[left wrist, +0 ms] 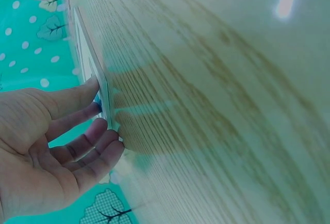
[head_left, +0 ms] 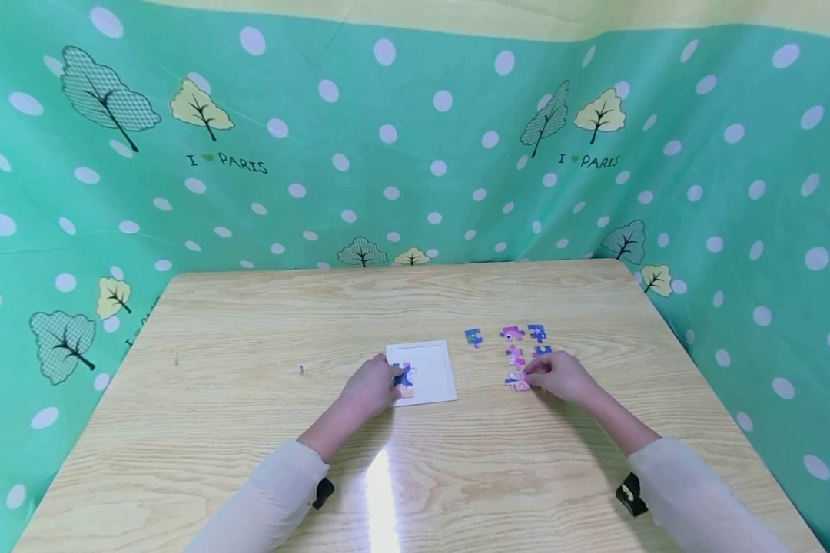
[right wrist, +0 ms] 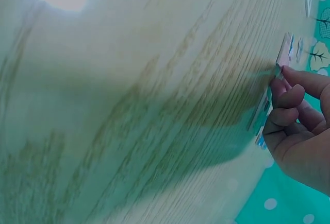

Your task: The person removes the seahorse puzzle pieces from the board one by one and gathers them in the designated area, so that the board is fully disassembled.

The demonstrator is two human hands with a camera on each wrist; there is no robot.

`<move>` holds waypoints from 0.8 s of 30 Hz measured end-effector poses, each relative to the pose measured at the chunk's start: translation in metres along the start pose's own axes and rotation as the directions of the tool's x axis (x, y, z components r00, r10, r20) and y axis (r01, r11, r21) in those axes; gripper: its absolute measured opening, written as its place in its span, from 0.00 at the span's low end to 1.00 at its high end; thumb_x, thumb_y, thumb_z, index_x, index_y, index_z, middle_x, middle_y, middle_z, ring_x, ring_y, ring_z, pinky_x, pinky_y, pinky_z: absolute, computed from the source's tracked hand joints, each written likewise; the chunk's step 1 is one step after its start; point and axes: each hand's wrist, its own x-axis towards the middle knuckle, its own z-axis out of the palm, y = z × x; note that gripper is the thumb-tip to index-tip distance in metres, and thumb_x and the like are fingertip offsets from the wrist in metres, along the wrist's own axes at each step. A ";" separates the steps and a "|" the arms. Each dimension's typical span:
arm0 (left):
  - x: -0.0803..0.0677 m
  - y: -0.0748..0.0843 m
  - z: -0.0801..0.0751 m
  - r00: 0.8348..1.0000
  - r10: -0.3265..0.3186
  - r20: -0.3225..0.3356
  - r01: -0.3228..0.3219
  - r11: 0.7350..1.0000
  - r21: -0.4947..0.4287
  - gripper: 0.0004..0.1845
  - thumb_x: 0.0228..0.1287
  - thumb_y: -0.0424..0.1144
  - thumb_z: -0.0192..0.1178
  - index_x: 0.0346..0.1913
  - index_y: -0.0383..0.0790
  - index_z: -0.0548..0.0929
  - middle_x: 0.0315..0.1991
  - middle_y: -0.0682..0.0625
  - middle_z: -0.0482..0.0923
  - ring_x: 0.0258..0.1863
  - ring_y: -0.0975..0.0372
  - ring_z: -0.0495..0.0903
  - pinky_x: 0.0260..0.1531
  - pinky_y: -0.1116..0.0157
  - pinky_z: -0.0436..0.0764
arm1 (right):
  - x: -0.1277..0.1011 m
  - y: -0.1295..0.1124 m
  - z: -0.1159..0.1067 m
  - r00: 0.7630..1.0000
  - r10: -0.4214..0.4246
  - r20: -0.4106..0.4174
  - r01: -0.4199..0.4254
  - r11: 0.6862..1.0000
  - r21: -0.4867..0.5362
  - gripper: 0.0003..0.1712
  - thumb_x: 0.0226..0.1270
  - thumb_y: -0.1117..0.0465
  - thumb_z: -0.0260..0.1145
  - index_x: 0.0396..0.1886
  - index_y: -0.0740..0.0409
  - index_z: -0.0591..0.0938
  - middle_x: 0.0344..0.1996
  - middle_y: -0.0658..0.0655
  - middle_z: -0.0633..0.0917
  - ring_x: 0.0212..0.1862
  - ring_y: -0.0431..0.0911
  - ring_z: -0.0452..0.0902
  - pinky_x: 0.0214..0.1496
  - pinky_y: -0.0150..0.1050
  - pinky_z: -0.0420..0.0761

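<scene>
A: Head view first. Where's the puzzle tray?

B: White puzzle tray point(head_left: 430, 372) lies flat mid-worktop point(head_left: 249, 430), nearly square, so no clear long axis; its edges run roughly square to the worktop's front edge, turned slightly. Left hand point(head_left: 372, 386) is at its 9 o'clock edge, fingers on a blue-and-orange placed piece point(head_left: 404, 379) in the tray's lower left corner.

A: Right hand?

B: Right hand point(head_left: 559, 375) is at 3 o'clock of the tray, well apart from it, fingertips on the pink bottom piece point(head_left: 518, 382) of the loose pieces. Those loose pieces point(head_left: 519, 344) sit in a small cluster running 12 to 6; one blue piece point(head_left: 473, 336) sits apart at the cluster's 9 o'clock.

A: Left wrist view?

B: Tray point(left wrist: 93, 69) seen edge-on. Left hand's fingers point(left wrist: 85, 147) are loosely spread and slightly bent, tips touching the tray edge; a bit of blue shows at the tips. Not a closed grip.

A: Right wrist view?

B: Blurry. Right hand's fingers point(right wrist: 291, 98) are curled together, index tip point(right wrist: 289, 72) pressing a pink piece point(right wrist: 284, 49) against the worktop. Can't tell whether the thumb pinches it.
</scene>
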 end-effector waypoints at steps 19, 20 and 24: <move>-0.001 0.001 -0.002 1.000 -0.015 0.012 0.016 0.999 -0.033 0.21 0.51 0.37 0.62 0.50 0.37 0.77 0.41 0.40 0.74 0.34 0.56 0.74 0.36 0.61 0.77 | 0.003 0.000 0.002 0.999 -0.006 -0.044 0.005 1.000 -0.018 0.13 0.56 0.58 0.62 0.40 0.60 0.79 0.24 0.54 0.78 0.21 0.43 0.71 0.21 0.32 0.71; -0.001 0.001 -0.002 1.000 -0.016 0.013 0.016 0.999 -0.032 0.21 0.51 0.37 0.62 0.50 0.37 0.77 0.41 0.40 0.74 0.34 0.56 0.74 0.36 0.61 0.77 | 0.002 -0.002 0.001 0.999 -0.007 -0.044 0.006 1.000 -0.020 0.13 0.56 0.58 0.61 0.40 0.60 0.79 0.24 0.55 0.78 0.21 0.43 0.71 0.21 0.32 0.71; 0.000 0.000 -0.002 1.000 -0.015 0.017 0.016 0.999 -0.031 0.21 0.51 0.38 0.61 0.51 0.37 0.77 0.41 0.41 0.74 0.33 0.56 0.74 0.36 0.61 0.76 | 0.001 -0.012 0.001 0.998 -0.029 -0.055 0.028 0.999 -0.018 0.15 0.57 0.57 0.61 0.41 0.60 0.79 0.25 0.55 0.79 0.23 0.45 0.72 0.21 0.33 0.71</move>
